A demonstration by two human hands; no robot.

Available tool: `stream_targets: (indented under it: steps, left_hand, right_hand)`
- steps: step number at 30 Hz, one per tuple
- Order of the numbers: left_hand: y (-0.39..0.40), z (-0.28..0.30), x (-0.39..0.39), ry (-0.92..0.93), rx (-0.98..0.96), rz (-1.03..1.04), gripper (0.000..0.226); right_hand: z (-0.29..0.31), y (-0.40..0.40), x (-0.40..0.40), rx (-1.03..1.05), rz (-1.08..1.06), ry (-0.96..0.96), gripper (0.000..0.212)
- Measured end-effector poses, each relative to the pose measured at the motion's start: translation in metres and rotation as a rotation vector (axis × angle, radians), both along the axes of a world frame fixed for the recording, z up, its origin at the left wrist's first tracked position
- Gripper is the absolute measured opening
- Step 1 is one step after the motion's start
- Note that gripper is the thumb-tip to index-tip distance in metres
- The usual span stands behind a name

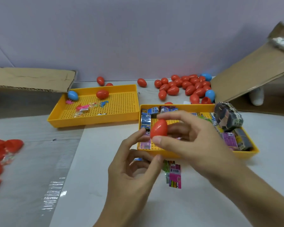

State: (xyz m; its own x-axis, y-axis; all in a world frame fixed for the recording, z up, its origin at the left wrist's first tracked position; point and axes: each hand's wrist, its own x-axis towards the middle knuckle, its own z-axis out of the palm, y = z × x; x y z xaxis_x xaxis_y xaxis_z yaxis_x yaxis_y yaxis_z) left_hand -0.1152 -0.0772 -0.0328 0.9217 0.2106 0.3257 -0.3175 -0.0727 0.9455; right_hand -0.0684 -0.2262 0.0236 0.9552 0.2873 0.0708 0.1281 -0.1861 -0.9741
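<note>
Above the table point(97, 153), right hand point(192, 136) pinches red egg point(159, 128) (thumb underneath).

The fingers point(174, 114) and thumb of the right hand point(198, 138) cover the lower end and far side of the red egg point(159, 128). Under the curled fingers point(138, 152) of the left hand point(133, 174) a blue scrap point(138, 159) peeks out; whether it is held or lies on the table point(203, 202) cannot be told. The pink packet point(175, 176) just below the fingers is partly behind the left thumb, its print too small to read. Both hands hide much of the yellow tray point(247, 153) behind them. Far left of the fingers, blurred red eggs point(13, 145) are cut by the edge; far right, the cardboard box point(252, 76) runs out of view.
</note>
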Motion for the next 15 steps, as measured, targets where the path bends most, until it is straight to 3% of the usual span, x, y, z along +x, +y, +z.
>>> stream_targets:
  steps: [7,11,15]
  left_hand:
    - [-0.001,0.003,-0.006,-0.111,0.083,-0.104,0.035]
    - [-0.003,0.005,-0.007,-0.027,0.046,-0.118,0.028]
    - [-0.004,0.006,-0.006,0.034,-0.004,-0.124,0.025]
  right_hand:
    - [-0.019,-0.007,-0.036,0.169,-0.142,0.156,0.045]
    - [-0.024,-0.014,-0.039,0.24,-0.19,0.236,0.036]
    - [-0.026,-0.016,-0.039,0.183,-0.201,0.23,0.031]
